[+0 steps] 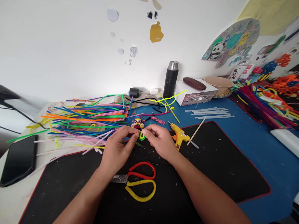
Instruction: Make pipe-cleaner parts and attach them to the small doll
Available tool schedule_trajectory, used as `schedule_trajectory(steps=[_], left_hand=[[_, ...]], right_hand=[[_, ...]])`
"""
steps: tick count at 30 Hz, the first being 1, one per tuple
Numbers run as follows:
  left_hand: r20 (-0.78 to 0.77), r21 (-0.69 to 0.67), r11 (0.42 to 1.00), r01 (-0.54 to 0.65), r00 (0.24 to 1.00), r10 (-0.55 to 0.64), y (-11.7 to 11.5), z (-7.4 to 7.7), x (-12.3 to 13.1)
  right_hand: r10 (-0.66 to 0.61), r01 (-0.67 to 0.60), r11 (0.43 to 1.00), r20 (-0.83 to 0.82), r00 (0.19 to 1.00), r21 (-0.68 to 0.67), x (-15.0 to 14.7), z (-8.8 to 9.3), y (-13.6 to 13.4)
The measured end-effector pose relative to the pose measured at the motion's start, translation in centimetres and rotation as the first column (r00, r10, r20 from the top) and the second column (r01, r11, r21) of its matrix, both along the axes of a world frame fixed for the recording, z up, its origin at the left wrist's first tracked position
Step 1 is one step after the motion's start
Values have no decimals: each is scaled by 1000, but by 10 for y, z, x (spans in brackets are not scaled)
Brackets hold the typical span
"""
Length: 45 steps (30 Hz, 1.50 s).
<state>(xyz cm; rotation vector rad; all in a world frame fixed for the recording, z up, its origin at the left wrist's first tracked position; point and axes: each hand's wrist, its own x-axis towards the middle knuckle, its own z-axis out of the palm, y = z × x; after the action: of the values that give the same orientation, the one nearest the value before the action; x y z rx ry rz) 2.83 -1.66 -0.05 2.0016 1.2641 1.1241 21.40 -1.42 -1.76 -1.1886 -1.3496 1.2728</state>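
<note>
Between my two hands is a short green and yellow pipe cleaner (142, 136), bent into a small loop. My left hand (120, 144) pinches it from the left with thumb and forefinger. From the other side my right hand (160, 140) pinches it too, its fingers curled. Just behind the fingertips stands a small colourful figure (137, 122). Below my hands, scissors (141, 182) with one red and one yellow handle lie on the black mat (217, 161), their blades partly behind my left wrist. A yellow glue gun (179, 136) lies beside my right hand.
Many coloured pipe cleaners (88, 116) spread over the left side, near a black phone (20, 158). At the back stand a black thermos (171, 79) and a white box (198, 91). Clear glue sticks (210, 113) lie right of the glue gun.
</note>
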Motion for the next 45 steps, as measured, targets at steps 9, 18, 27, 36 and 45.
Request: schedule_trajectory(steps=[9,18,27,36,45], left_hand=[[-1,-2,1000,4,1000,-4,-1,-1,0],[-8,2,1000,1,1000,-1,0,0,1],[56,-85,996,-6,998,11,-3,-3,2],[122,-217,976,32,993,-5,-4,-8,5],[246,-321,943,81,969,0,-4,-9,8]], right_hand=[[5,-5,1000,6,1000,5,0,-1,0],[6,-6,1000,11,1000,14,0,1,0],[8,-8,1000,30,1000,15,0,-1,0],[15,-16,1000,28,1000,16,0,0,-1],[9,-8,1000,-15,1000,21,-1,-4,-1]])
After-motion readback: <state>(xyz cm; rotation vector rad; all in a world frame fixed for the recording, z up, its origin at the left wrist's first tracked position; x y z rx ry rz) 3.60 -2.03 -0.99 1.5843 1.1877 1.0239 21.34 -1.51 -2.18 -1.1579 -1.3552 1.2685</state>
